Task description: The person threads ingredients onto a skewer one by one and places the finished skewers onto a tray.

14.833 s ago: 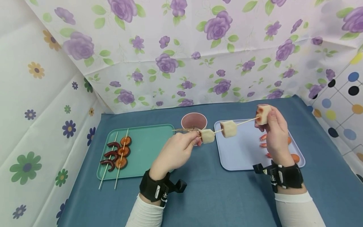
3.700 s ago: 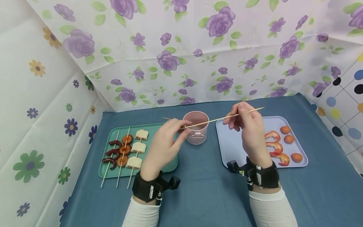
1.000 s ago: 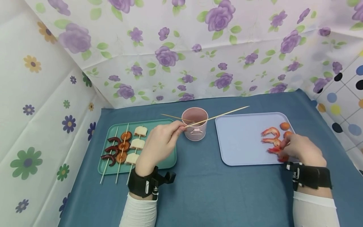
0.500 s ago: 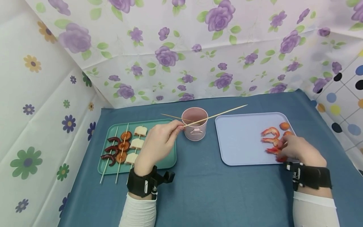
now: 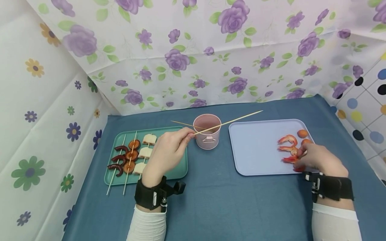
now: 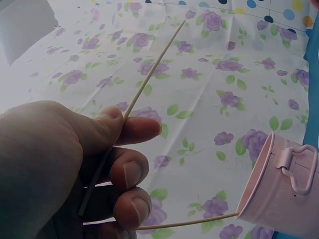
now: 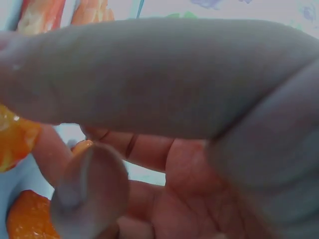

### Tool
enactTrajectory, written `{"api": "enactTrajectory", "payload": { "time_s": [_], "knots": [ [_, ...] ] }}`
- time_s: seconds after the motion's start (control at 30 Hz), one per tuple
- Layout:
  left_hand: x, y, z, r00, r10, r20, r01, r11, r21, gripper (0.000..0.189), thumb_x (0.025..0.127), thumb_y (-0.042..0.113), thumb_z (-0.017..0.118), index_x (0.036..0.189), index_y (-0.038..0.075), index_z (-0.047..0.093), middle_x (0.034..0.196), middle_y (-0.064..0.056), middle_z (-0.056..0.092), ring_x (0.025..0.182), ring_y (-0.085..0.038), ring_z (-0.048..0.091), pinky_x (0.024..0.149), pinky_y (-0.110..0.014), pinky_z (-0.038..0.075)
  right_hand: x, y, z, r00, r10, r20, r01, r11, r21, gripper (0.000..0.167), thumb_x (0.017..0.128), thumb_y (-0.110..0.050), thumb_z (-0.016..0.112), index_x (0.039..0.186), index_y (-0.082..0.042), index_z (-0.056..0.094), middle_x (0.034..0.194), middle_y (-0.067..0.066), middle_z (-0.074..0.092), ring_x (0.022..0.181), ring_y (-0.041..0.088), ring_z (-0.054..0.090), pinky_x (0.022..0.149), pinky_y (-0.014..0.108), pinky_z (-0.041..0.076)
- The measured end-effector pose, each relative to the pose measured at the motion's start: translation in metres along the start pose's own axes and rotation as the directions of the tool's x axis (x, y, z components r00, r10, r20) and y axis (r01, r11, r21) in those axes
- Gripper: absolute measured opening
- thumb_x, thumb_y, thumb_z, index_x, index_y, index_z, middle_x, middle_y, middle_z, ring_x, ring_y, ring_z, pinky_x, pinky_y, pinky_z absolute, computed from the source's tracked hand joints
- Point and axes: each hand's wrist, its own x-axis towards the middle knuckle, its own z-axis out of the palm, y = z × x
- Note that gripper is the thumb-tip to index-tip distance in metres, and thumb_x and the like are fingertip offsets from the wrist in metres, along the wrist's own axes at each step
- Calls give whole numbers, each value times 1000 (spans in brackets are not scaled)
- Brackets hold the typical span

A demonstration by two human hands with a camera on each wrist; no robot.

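My left hand (image 5: 167, 147) pinches a bamboo skewer (image 5: 232, 121) between thumb and index finger. The bare stick slants up to the right over the pink bucket (image 5: 207, 142). In the left wrist view the skewer (image 6: 154, 67) runs across my palm, its point far from the fingers. Over the light blue tray (image 5: 256, 150), my right hand (image 5: 322, 159) bends its fingers round the nearest red shrimp (image 5: 288, 160), hiding part of it. Two other shrimps (image 5: 287, 140) lie just behind. In the right wrist view an orange piece (image 7: 15, 142) shows right at the fingertips.
Orange balls (image 5: 302, 134) sit at the blue tray's right side, partly behind my hand. A green tray (image 5: 178, 167) on the left bears skewers of dark red curls (image 5: 119, 158), brown mushroom-like rounds (image 5: 131, 155) and white cubes (image 5: 145, 153). Another thin stick (image 5: 184, 124) leans out of the bucket.
The skewer of white cubes went from my hands onto the green tray. My right hand left the bare skewer and reached down to the shrimps; the nearest shrimp shifted slightly left.
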Motion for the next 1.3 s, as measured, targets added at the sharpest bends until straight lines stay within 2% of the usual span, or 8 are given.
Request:
{"api": "enactTrajectory", "payload": {
  "time_s": [0.43, 0.63, 0.83, 0.9, 0.97, 1.13, 1.2, 1.3],
  "knots": [
    [-1, 0, 0, 1000, -5, 0, 5, 1000, -7, 17, 110, 17, 62, 113, 9, 78, 62, 7, 41, 51, -6, 34, 52, -32, 30, 8, 1, 0, 993, -93, 67, 92, 996, 17, 36, 90, -29, 88, 107, -1, 74, 92, 10, 65, 89, 31, 59, 71, 42, 48],
    [-1, 0, 0, 1000, 2, 1, -2, 1000, -9, 17, 110, 17, 63, 114, 9, 78, 62, 8, 42, 51, -6, 34, 51, -32, 31, 9, -9, 3, 971, -238, 10, 238, 971, 9, 36, 95, -39, 84, 104, -6, 73, 88, 3, 65, 82, 24, 57, 67, 37, 44],
    [-2, 1, 1, 1000, 5, 8, -5, 1000, -7, 16, 109, 18, 64, 113, 10, 77, 61, 8, 39, 50, -6, 33, 51, -32, 29, 7, -37, 7, 935, -339, -98, 353, 908, 226, 37, 106, -42, 70, 124, -10, 64, 99, 12, 73, 86, 31, 64, 65, 36, 51],
    [-2, 2, 2, 1000, 12, 14, -12, 1000, -9, 15, 109, 18, 64, 112, 10, 77, 61, 8, 38, 50, -6, 33, 51, -32, 29, 5, -49, 11, 925, -348, -151, 379, 864, 331, 39, 109, -44, 64, 129, -11, 60, 102, 12, 74, 87, 30, 67, 62, 38, 51],
    [-1, 3, 3, 1000, 18, 21, -18, 1000, -7, 15, 109, 19, 64, 110, 11, 76, 61, 8, 37, 50, -6, 33, 51, -31, 28, 3, -61, 15, 910, -367, -195, 415, 785, 460, 40, 112, -45, 57, 131, -9, 57, 101, 10, 76, 84, 26, 67, 61, 37, 51],
    [1, 6, 6, 999, 28, 38, -28, 1000, 5, 13, 109, 21, 64, 108, 13, 75, 61, 9, 35, 50, -7, 33, 51, -30, 27, -4, -87, 26, 827, -497, -263, 506, 452, 735, 36, 117, -35, 43, 118, -3, 59, 91, 8, 74, 75, 19, 64, 67, 27, 52],
    [2, 6, 7, 999, 30, 45, -31, 999, 9, 13, 109, 21, 64, 108, 13, 75, 62, 9, 36, 51, -7, 34, 52, -30, 27, -7, -93, 30, 799, -532, -281, 510, 351, 785, 35, 118, -32, 41, 113, -3, 61, 88, 7, 72, 74, 17, 63, 67, 24, 51],
    [3, 6, 9, 997, 32, 63, -33, 999, 9, 13, 110, 21, 64, 107, 13, 74, 62, 8, 37, 52, -8, 35, 53, -31, 29, -10, -100, 34, 786, -538, -305, 509, 281, 813, 35, 118, -32, 41, 111, -4, 61, 86, 6, 69, 72, 16, 60, 65, 23, 49]
  ]
}}
